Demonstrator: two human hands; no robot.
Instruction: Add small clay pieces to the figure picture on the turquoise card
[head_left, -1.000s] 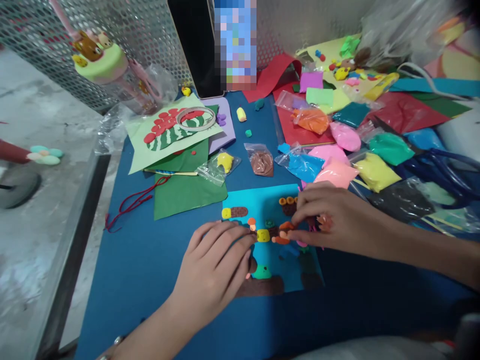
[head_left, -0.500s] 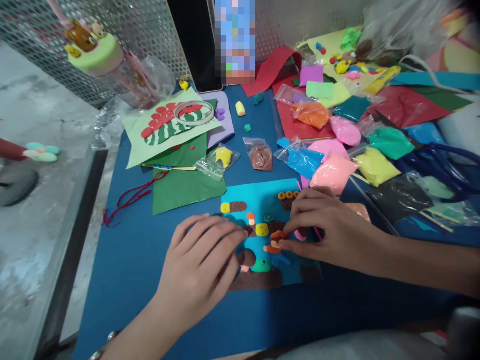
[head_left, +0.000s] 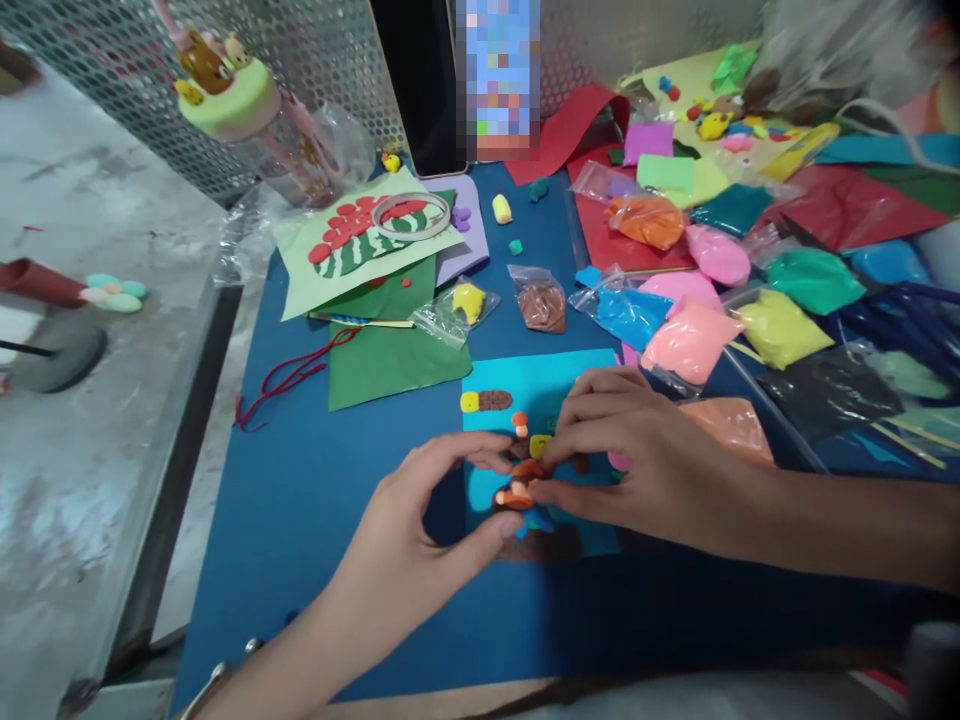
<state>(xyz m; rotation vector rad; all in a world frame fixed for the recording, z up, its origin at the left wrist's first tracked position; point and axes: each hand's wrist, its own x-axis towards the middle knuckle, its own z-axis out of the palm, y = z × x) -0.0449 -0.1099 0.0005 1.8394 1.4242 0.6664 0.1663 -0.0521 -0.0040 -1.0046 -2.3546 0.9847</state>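
A small clay figure (head_left: pixel 516 492) in orange, peach and blue is pinched between the thumb and fingertips of my right hand (head_left: pixel 622 440), held over a light-blue card (head_left: pixel 540 372). My left hand (head_left: pixel 420 520) is open, thumb and fingers spread on either side of the figure; whether it touches the figure I cannot tell. On the card show a yellow-and-brown clay block (head_left: pixel 486 401), an orange-capped mushroom (head_left: pixel 520 424) and a yellow square (head_left: pixel 540 446). My hands and the figure hide much of the card's lower and right parts.
Bagged clay lies close by: brown (head_left: pixel 541 303), yellow (head_left: pixel 469 301), blue (head_left: pixel 630 310), peach (head_left: pixel 691 335). Green paper (head_left: pixel 397 372) and red cord (head_left: pixel 289 375) lie left. Behind stand a lidded cup (head_left: pixel 229 100) and a phone (head_left: pixel 420 90). Blue-handled scissors (head_left: pixel 900 325) rest right.
My right hand has moved the clay figure left across the card. My left hand has turned, opening its thumb away from the fingers around the figure. The view has shifted slightly.
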